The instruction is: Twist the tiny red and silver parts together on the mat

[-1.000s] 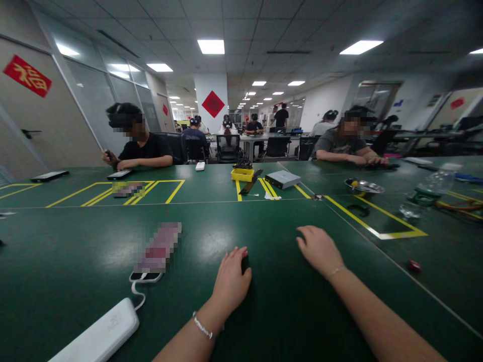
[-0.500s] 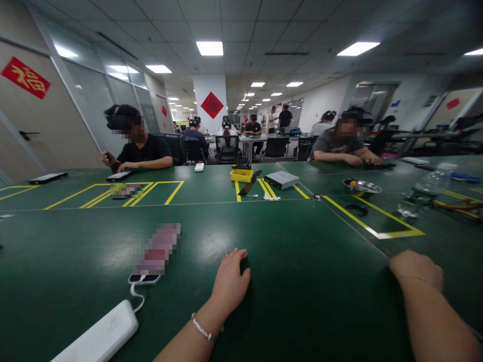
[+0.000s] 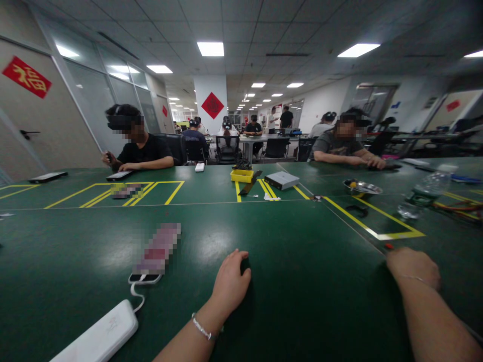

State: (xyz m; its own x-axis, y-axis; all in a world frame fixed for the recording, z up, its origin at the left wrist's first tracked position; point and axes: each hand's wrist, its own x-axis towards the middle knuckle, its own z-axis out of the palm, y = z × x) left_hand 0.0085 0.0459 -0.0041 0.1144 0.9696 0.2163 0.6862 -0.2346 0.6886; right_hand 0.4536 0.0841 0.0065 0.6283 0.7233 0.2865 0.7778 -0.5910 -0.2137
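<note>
My left hand rests on the green table with its fingers loosely curved and apart, holding nothing. A bracelet circles that wrist. To its left lies a phone, its screen blurred out, joined by a short white cable to a white power bank. At the right, my right hand is closed, back of the hand up, close to the table. A small red object pokes out past its fingers; most of it is hidden, and its kind is unclear.
Farther back on the table are a yellow tray with black cables, a grey box, a metal bowl and a plastic bottle. Yellow tape marks the surface. Two people sit across, one left, one right.
My right hand has shifted slightly left and up, and a small red object now shows at its fingers. My left hand, the phone and the power bank stay put.
</note>
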